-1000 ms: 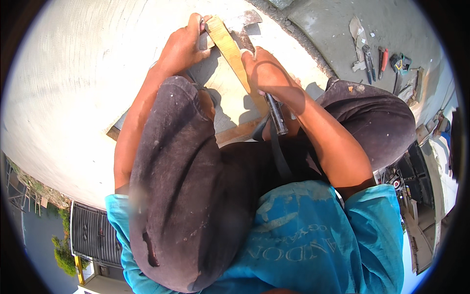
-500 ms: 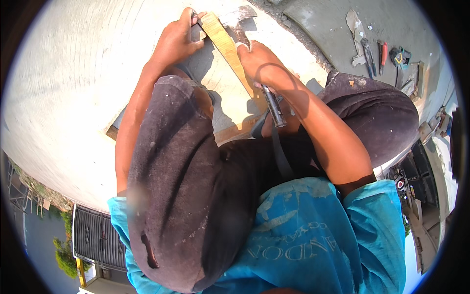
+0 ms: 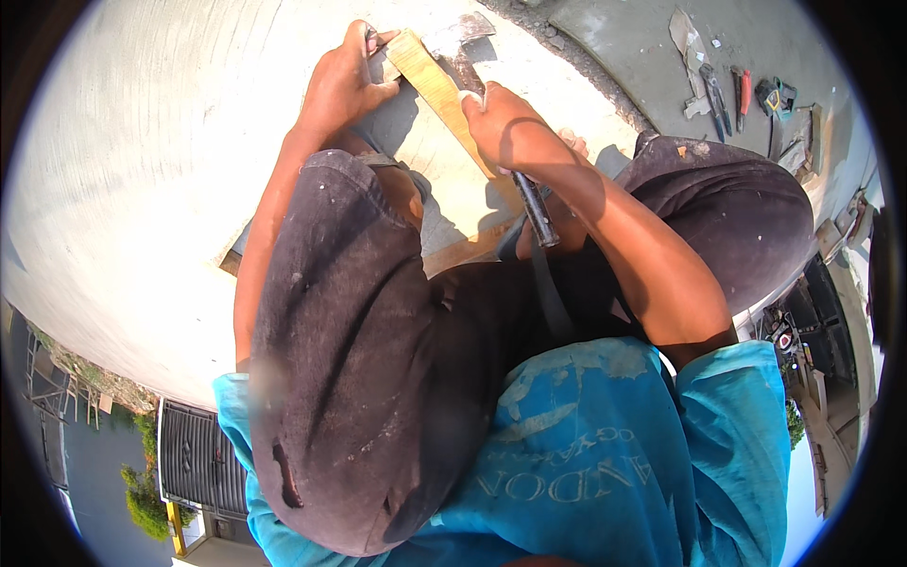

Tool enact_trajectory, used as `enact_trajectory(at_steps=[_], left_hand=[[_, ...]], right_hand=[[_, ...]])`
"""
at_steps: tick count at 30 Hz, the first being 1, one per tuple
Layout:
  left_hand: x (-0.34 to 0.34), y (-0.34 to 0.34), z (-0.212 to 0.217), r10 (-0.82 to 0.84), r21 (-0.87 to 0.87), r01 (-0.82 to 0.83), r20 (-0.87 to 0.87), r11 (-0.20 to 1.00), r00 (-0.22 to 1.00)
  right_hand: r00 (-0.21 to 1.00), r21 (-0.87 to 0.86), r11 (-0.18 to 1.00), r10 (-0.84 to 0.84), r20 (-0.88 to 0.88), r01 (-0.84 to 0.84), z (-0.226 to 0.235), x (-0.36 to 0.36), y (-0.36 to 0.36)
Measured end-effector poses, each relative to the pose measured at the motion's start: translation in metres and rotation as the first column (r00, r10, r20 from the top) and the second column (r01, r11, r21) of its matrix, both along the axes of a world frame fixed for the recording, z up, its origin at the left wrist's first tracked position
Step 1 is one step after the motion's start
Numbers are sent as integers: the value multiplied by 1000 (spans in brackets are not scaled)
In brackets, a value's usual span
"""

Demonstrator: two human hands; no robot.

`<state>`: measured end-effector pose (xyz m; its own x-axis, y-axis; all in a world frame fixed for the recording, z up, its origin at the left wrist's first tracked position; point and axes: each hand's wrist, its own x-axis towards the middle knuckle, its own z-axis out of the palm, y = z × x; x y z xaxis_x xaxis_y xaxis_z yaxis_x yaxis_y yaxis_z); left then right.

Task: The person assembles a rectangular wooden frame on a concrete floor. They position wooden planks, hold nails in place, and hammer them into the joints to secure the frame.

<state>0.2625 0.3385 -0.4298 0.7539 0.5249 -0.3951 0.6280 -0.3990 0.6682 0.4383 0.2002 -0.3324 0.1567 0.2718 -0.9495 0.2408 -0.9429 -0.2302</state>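
My left hand (image 3: 342,87) is curled at the far end of a narrow yellowish wooden board (image 3: 436,92). Its fingertips reach the board's end and its thumb is apart from them, beside a small pale piece (image 3: 383,68); what lies inside the grip is hidden. My right hand (image 3: 505,128) is wrapped round the handle of a hatchet (image 3: 539,217), whose dark grip end sticks out toward me. The worn, flared metal head (image 3: 472,28) lies beyond the hand, to the right of the board's far end.
Another wooden strip (image 3: 463,251) lies close to my legs, and a wood end (image 3: 230,262) shows beside my left forearm. Pliers (image 3: 715,99), a red-handled tool (image 3: 745,93) and a green-and-black tool (image 3: 778,97) lie on concrete at the far right. My bent knees flank the work.
The whole view has shifted slightly. Both hands keep their grips, and the board and hatchet stay in nearly the same place between them.
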Motion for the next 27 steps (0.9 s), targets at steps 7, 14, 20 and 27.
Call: enact_trajectory(at_steps=[7,14,20,27], left_hand=[[34,22,28,245,-532,10,406,847,880],[32,19,-3,320,-714,44,367,698,873],[29,13,3,320,-752,38,325,659,890],[31,16,9,180,-579,74,370,812,912]], right_hand=[[994,1,996,89,69,-89,-5,0,-7],[995,-13,995,-104,-14,104,8,0,-1],[872,429,868,-394,291,249,-27,-18,-13],[878,611,773,-400,261,171,-29,8,50]])
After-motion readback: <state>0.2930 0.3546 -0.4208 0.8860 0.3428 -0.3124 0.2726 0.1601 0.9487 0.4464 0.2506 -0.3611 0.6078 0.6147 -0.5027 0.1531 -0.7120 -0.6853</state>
